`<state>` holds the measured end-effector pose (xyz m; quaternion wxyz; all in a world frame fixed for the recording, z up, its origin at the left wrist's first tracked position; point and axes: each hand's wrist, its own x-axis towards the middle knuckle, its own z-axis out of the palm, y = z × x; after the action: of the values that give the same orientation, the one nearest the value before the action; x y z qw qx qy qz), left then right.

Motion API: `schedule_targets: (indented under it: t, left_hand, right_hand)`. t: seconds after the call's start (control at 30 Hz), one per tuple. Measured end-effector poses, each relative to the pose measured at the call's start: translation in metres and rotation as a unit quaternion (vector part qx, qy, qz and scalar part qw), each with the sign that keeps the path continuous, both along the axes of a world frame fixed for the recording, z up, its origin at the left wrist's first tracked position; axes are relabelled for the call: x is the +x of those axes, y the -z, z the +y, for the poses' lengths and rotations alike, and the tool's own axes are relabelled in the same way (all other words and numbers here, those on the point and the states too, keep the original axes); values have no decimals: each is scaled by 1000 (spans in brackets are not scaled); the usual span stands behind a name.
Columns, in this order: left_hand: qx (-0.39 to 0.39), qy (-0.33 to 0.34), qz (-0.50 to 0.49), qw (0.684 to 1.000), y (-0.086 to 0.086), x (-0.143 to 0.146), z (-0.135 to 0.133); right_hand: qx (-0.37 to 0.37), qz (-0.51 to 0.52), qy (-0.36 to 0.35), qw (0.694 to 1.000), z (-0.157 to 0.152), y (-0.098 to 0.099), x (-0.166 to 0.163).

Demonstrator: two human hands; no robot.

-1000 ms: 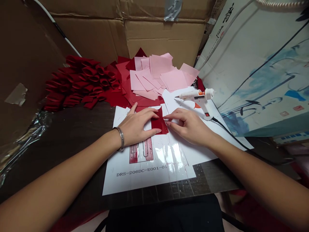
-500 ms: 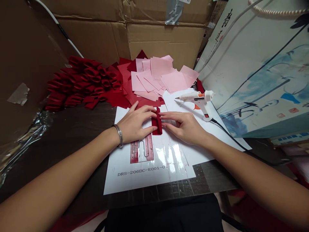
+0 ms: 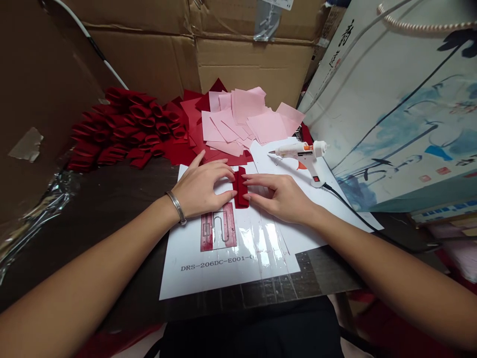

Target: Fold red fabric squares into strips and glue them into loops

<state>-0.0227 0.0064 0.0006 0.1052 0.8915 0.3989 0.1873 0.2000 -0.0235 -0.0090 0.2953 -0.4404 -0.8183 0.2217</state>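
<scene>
A small folded red piece (image 3: 241, 191), fabric or paper, lies upright in view on a white printed sheet (image 3: 219, 281). My left hand (image 3: 204, 188) has its fingertips and thumb at the piece's left edge. From the right side, my right hand (image 3: 281, 196) presses its thumb and fingers on the same piece. The sheet carries a printed red-and-grey picture and the text "DRS-206DC-E001". To the right of my right hand, a white hot glue gun (image 3: 307, 155) with an orange trigger rests on its stand, nozzle pointing left.
Rolled red pieces (image 3: 130, 127) are heaped at the back left. Behind the hands lie flat red sheets (image 3: 190, 112) and loose pink squares (image 3: 249, 107). Cardboard (image 3: 253, 69) walls the back, and a painted white box (image 3: 391, 114) stands right. The glue gun's black cord (image 3: 350, 206) runs rightward.
The red piece's raised folds now lie flatter, its right flap pressed over. My left fingers have drawn back slightly to its left edge, while my right fingers have shifted a little left onto it.
</scene>
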Motion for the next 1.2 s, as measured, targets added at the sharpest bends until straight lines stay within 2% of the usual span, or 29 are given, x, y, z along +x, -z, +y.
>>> schedule_targets:
  t: [0.47, 1.2]
  left_hand:
    - [5, -18, 10, 1000, 0, 2, 0]
    - [37, -11, 13, 999, 2, 1, 1]
  right_hand:
    - [-16, -35, -31, 999, 0, -5, 0]
    - [-4, -91, -28, 995, 0, -4, -2]
